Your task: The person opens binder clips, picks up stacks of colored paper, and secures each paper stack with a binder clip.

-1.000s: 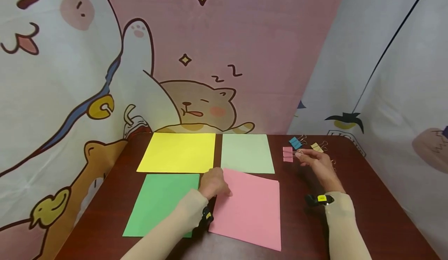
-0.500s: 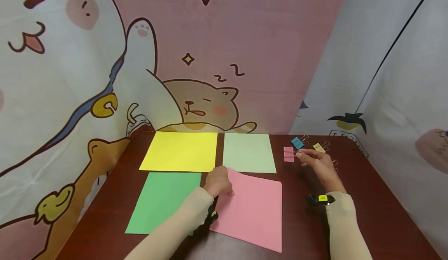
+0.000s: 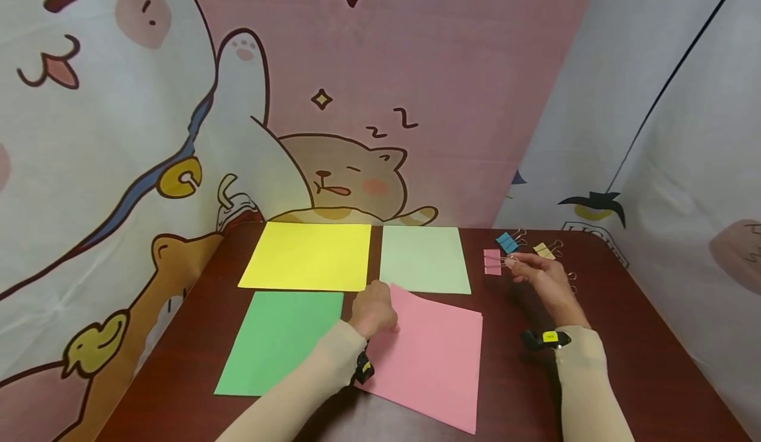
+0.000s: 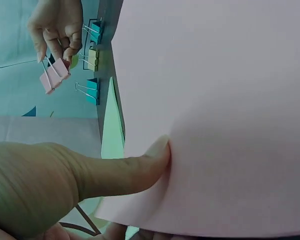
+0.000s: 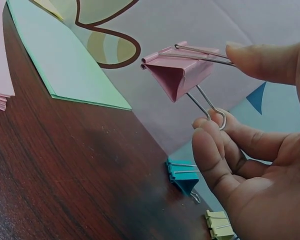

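Observation:
My left hand (image 3: 374, 310) pinches the upper left edge of a stack of pink paper (image 3: 428, 363). In the left wrist view its thumb (image 4: 135, 172) presses on the top sheet, while the other fingers are mostly hidden below the edge. My right hand (image 3: 547, 287) holds a pink binder clip (image 3: 492, 262) above the table, right of the paper. Thumb and fingertips grip the clip's two wire handles, as the right wrist view shows. The clip's jaws look closed, and it is apart from the paper.
Yellow paper (image 3: 306, 257), pale green paper (image 3: 423, 260) and green paper (image 3: 282, 343) lie on the dark red table (image 3: 630, 363). Near the back right are a blue binder clip (image 3: 508, 242) and a yellow binder clip (image 3: 545, 251). A printed cloth (image 3: 464, 65) hangs behind.
The pink stack has turned slightly clockwise, with my left hand still at its edge. My right hand stays nearly in place with the clip. The head view has shifted a little.

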`<state>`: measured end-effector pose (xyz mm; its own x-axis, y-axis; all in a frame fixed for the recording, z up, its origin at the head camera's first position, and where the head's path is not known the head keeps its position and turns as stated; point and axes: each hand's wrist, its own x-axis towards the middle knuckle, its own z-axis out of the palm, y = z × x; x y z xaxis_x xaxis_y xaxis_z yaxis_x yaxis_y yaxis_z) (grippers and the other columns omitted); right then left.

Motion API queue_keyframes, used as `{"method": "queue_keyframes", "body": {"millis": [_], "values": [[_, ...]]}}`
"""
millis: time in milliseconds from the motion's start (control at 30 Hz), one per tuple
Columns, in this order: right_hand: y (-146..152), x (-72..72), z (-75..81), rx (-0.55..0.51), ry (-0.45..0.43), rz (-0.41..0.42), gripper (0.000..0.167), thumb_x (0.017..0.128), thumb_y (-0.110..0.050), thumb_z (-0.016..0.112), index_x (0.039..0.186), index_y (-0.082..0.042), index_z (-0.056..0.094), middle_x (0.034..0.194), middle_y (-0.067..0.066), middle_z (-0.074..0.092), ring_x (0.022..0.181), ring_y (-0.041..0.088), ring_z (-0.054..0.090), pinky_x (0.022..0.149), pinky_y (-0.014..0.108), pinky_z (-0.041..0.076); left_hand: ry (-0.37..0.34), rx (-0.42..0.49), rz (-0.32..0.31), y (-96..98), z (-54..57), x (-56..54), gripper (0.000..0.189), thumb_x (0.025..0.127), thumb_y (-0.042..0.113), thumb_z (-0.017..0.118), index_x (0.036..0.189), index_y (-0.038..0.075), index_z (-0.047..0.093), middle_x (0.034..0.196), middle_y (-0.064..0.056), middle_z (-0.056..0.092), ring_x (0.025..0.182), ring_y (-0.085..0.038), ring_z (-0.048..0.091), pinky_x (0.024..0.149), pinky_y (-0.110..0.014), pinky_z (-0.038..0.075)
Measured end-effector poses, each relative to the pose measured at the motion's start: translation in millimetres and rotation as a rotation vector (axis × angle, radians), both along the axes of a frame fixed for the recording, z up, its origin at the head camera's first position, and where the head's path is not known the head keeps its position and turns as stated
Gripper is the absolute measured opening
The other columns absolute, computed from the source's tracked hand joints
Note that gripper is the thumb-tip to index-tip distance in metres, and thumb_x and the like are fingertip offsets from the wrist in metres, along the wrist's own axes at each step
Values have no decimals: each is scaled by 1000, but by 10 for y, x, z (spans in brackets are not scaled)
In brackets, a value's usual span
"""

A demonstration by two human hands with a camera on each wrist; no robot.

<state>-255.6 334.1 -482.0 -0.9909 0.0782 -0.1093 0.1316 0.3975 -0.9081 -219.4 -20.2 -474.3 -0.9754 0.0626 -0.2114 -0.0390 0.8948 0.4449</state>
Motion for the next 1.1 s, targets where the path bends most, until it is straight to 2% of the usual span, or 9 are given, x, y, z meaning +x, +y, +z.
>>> {"method": "queue_keyframes", "body": {"millis": [167,333,500,667,767,833,900,967,1100], "values": [[3,-2,13,-7,-4,-6,76,91,-63,66,142,-7,57,120,7,64,96,12,61,111,66,29,9,11,0,25,17,25,36,64,13,98,81,3,67,72,-6,63,59,-18,53,50,-30,45],[-4,-9,20,15,-15,-4,80,92,-65,64,146,-7,54,135,21,59,98,13,60,113,71,26,31,-49,-22,71,39,25,27,70,10,91,71,7,64,66,-3,60,56,-15,46,47,-30,41],[-13,-6,27,18,-37,-5,82,92,-66,63,148,-7,52,141,25,55,101,15,59,113,72,25,16,-120,-9,97,41,26,27,72,15,90,70,10,63,68,-2,61,58,-14,46,48,-30,42],[4,1,30,15,-36,-5,81,92,-66,62,148,-7,52,141,26,55,100,15,59,113,73,24,-17,-127,-5,136,32,49,27,77,13,84,67,11,58,63,0,49,53,-14,40,45,-28,36],[36,7,28,14,-22,-12,80,93,-65,62,147,-6,53,139,25,56,99,15,59,113,72,25,-18,-98,-6,176,36,57,16,80,10,77,82,4,62,61,0,42,50,-14,37,44,-28,31],[47,9,22,12,-13,-17,79,93,-64,63,146,-7,54,134,23,58,98,14,60,112,69,28,-12,-77,6,177,33,66,29,80,8,75,104,-3,64,61,-1,42,49,-14,36,44,-28,30],[50,9,14,16,-5,-23,78,92,-64,64,144,-7,56,127,15,63,97,14,61,111,67,31,-4,-42,34,148,14,81,43,77,7,77,114,-7,60,62,-1,43,50,-15,36,45,-29,30],[43,8,9,10,-1,-31,75,91,-63,66,142,-7,58,118,5,65,97,15,61,109,64,33,1,19,67,96,-9,102,44,73,6,80,112,-6,63,62,-1,45,52,-15,36,46,-30,29],[28,5,14,-25,23,-45,70,91,-60,68,138,-8,61,108,-10,64,97,17,60,107,59,34,5,203,98,-25,-39,149,21,66,7,87,78,8,70,64,0,57,55,-18,41,48,-32,32]]}}
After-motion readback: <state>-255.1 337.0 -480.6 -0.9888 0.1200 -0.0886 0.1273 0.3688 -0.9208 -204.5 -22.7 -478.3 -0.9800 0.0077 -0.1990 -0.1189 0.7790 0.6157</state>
